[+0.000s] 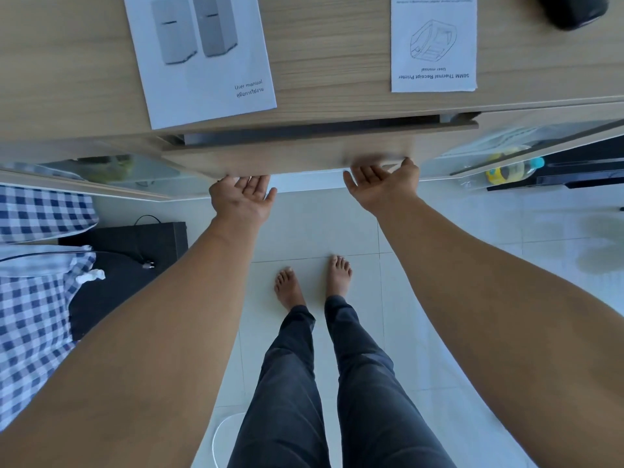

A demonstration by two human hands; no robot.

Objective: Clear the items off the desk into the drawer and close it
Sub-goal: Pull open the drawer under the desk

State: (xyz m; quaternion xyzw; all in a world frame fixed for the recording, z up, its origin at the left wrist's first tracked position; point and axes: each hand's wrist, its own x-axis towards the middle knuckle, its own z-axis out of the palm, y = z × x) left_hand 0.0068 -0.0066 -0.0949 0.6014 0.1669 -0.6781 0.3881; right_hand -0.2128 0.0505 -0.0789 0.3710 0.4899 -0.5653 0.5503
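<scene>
- Two bare hands reach palm-up under the lower edge of the light wood drawer front, which stands out a little from the wood-grain table; a dark slot shows between the front and the table's edge, so the drawer looks only slightly open.
- Farthest left of the task's things, the large white user manual with two grey printed appliances lies flat on the table, its long axis running away from the person with a slight tilt, its near corner reaching the table's front edge, up and to the left of the left hand.
- The left hand has fingers spread and slightly curled, the fingertips tucked against the underside of the front near its left half; it clamps on nothing.
- The right hand is likewise open, fingers hooked up under the front's right half, thumb at the edge; some blur there suggests motion.
- Beyond and slightly right of the right hand, the smaller white printer leaflet with a line drawing lies flat, print upside down to the person, well apart from the manual.
- Farthest right, a black rounded object sits at the table's far corner, cut by the frame; what it is cannot be told.
- Judgement: the next move turns on a pull toward the person's body along the drawer's sliding axis, both hands sharing it evenly; afterwards the left hand is nearer the manual, the right nearer the leaflet and the black object.
</scene>
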